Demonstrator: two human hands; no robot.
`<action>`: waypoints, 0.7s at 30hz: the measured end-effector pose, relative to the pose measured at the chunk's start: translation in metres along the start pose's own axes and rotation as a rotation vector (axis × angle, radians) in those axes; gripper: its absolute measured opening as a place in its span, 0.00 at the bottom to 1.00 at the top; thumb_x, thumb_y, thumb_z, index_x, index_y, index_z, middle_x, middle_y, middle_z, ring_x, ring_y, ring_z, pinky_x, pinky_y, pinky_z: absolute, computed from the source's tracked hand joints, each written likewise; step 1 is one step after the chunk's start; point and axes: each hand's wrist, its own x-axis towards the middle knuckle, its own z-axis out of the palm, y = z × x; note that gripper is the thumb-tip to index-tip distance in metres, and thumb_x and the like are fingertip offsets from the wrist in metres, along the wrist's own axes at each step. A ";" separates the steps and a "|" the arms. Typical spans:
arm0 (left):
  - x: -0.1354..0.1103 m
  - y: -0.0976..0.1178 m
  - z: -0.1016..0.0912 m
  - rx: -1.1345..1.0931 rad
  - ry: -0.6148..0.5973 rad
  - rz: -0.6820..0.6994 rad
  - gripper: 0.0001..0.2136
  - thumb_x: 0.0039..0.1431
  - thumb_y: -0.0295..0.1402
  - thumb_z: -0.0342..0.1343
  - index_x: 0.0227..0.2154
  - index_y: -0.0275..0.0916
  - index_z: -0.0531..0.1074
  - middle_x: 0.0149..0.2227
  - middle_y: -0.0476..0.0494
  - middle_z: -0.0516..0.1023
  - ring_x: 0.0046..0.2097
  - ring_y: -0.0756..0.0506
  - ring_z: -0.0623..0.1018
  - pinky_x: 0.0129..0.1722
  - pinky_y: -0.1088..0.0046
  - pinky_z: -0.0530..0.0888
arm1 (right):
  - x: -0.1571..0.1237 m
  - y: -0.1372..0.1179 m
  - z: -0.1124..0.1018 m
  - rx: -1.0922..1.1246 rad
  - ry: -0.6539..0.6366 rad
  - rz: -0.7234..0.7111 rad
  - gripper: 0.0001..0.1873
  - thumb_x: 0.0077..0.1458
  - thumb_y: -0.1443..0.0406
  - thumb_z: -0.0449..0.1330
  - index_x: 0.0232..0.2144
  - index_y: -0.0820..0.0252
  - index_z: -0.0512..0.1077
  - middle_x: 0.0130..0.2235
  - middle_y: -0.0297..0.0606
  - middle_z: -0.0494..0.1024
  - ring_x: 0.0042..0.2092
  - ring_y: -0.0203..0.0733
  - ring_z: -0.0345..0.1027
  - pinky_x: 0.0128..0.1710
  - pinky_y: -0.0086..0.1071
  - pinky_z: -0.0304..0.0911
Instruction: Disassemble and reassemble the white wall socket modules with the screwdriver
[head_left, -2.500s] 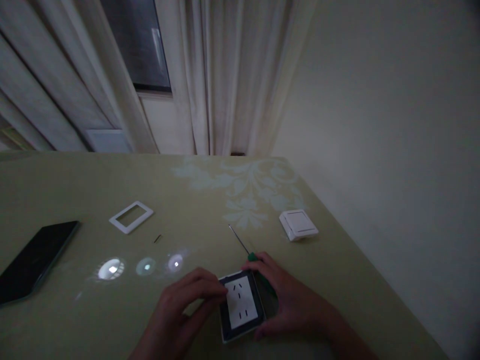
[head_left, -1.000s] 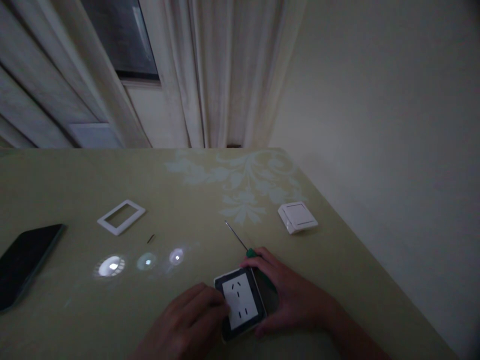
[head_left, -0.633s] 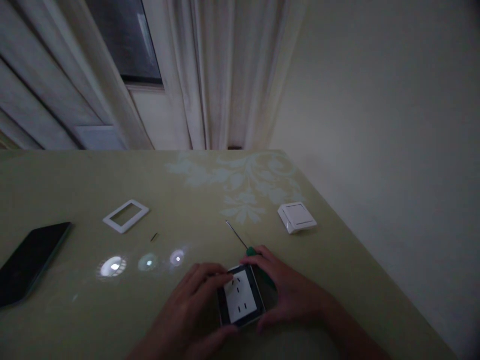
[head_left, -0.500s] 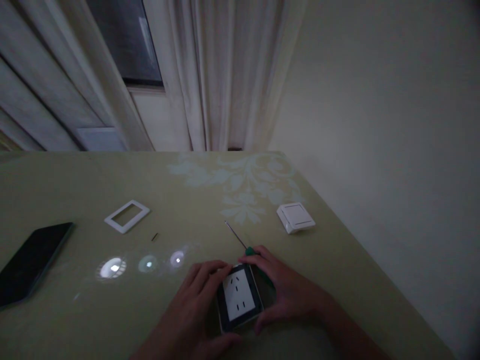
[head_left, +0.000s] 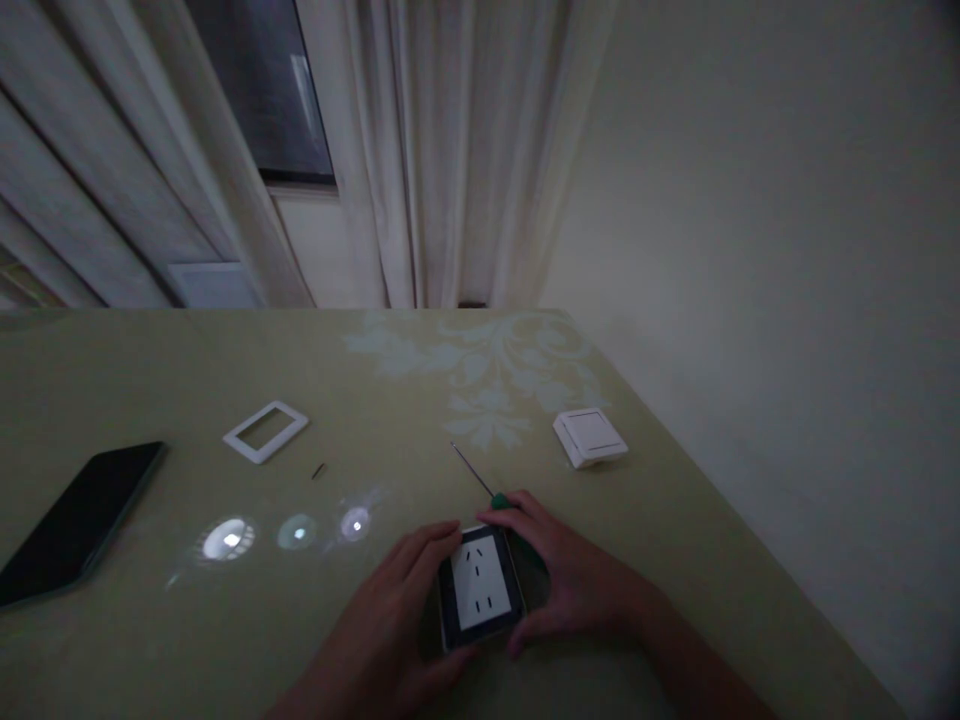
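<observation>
socket [head_left: 481,585] between fingers [head_left: 448,537] | screwdriver [head_left: 500,501] against right hand [head_left: 566,565] | farther — switch [head_left: 591,434], frame [head_left: 259,457], slab [head_left: 82,522]

Smooth plastic forms the wall socket [head_left: 480,587], light switch [head_left: 592,434] and rectangular frame [head_left: 244,448]; the screwdriver shaft [head_left: 472,469] is metal, the tabletop [head_left: 405,420] glossy, the curtains [head_left: 472,150] matt cloth.

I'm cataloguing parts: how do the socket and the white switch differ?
The socket has a dark border around its slotted white face; the switch looks white all over, without visible slots. The socket sits between the left hand and right hand; the switch lies apart from both. Both have flat white panels facing upward.
</observation>
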 end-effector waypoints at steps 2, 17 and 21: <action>0.000 0.001 -0.001 -0.009 -0.010 -0.013 0.43 0.50 0.31 0.73 0.68 0.53 0.61 0.68 0.36 0.72 0.65 0.30 0.76 0.62 0.43 0.78 | -0.001 0.001 0.000 0.023 0.014 -0.017 0.71 0.29 0.46 0.84 0.73 0.53 0.63 0.76 0.54 0.53 0.77 0.70 0.46 0.75 0.56 0.48; 0.005 0.017 -0.011 -0.119 -0.060 -0.083 0.40 0.51 0.27 0.71 0.65 0.54 0.62 0.64 0.42 0.75 0.63 0.34 0.77 0.63 0.47 0.77 | -0.014 -0.032 -0.036 -0.283 0.817 -0.362 0.08 0.65 0.65 0.65 0.46 0.54 0.76 0.46 0.42 0.80 0.49 0.49 0.78 0.51 0.43 0.76; 0.009 0.013 -0.007 -0.076 -0.007 -0.086 0.38 0.51 0.30 0.72 0.64 0.52 0.64 0.63 0.40 0.77 0.62 0.32 0.78 0.62 0.45 0.77 | -0.025 -0.082 -0.064 -0.231 1.056 -0.446 0.22 0.57 0.61 0.76 0.51 0.53 0.74 0.41 0.35 0.85 0.40 0.43 0.83 0.40 0.33 0.79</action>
